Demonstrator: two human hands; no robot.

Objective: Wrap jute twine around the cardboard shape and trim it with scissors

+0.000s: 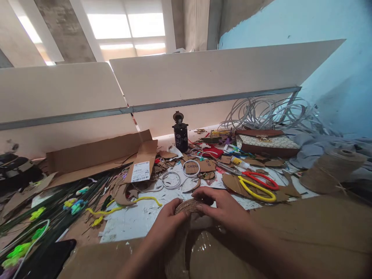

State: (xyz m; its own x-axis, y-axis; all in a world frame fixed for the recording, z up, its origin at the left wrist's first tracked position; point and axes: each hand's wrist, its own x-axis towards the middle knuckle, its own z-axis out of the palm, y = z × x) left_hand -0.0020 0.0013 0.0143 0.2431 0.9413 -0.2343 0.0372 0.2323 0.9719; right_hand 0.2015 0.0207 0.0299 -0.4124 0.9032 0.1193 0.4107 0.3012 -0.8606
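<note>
A curved piece wound with brown twine (188, 206) is held between my two hands at the table's near side. My left hand (171, 217) grips its left end with the thumb on top. My right hand (216, 207) has its fingers curled over the right end, thumb pressed on the twine. Below the hands, a curved cardboard strip (178, 252) extends down over brown cardboard with shiny tape. Scissors with yellow and red handles (257, 188) lie to the right of my right hand. White rings (171, 180) rest beyond my hands.
A black bottle (180, 137) stands open at the back. Cardboard box pieces (101, 155) and green stems with fuzzy flowers (74, 205) lie left. At right are a patterned handbag (266, 144), a twine cone (331, 170) and coiled white tubing (261, 112).
</note>
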